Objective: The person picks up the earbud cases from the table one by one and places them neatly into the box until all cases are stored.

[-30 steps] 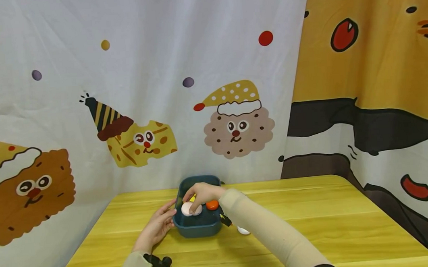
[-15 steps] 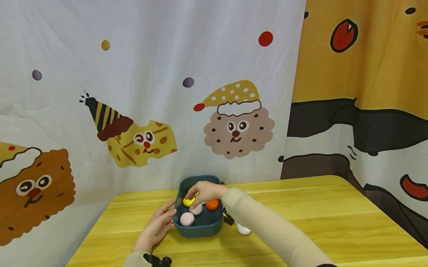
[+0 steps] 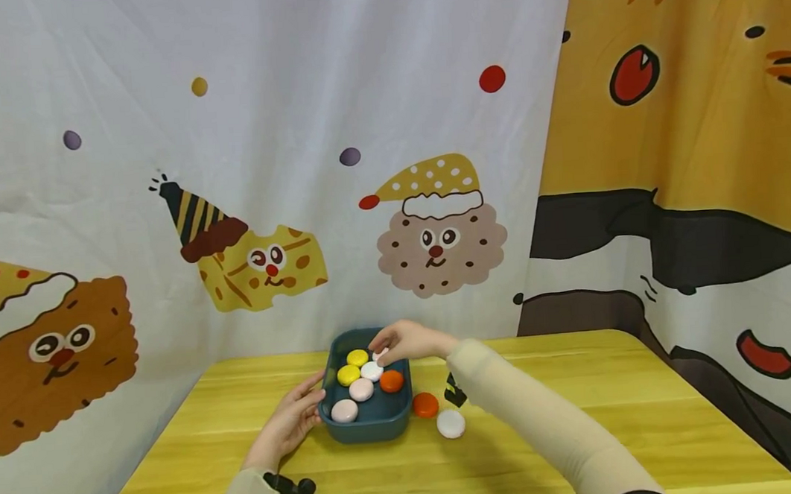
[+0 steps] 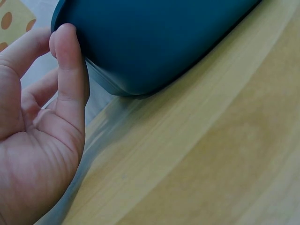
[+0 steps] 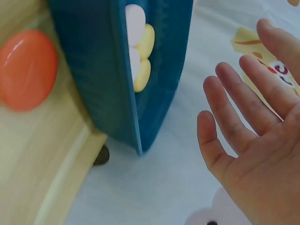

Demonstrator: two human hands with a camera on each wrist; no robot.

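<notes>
A dark teal open box (image 3: 373,432) stands on the table with several glossy round discs in it. Two yellow discs (image 3: 348,375), two pale pink discs (image 3: 344,411), two white discs (image 3: 371,371) and one orange disc (image 3: 392,381) show there. My left hand (image 3: 293,413) rests against the box's left side, its fingertips at the rim in the left wrist view. Above the box's back right part is my right hand (image 3: 409,341), overlapping one white disc in the head view. In the right wrist view its fingers (image 5: 255,105) are spread and loosely bent, holding nothing.
An orange disc (image 3: 425,405) and a white disc (image 3: 450,424) lie on the wooden table (image 3: 544,388) to the right of the box. A white curtain (image 3: 262,134) with printed cartoon figures hangs behind the table's back edge.
My right hand has let go of the pale pink discs and moved up and right, uncovering several discs and the orange one on the table. The left hand stays at the box.
</notes>
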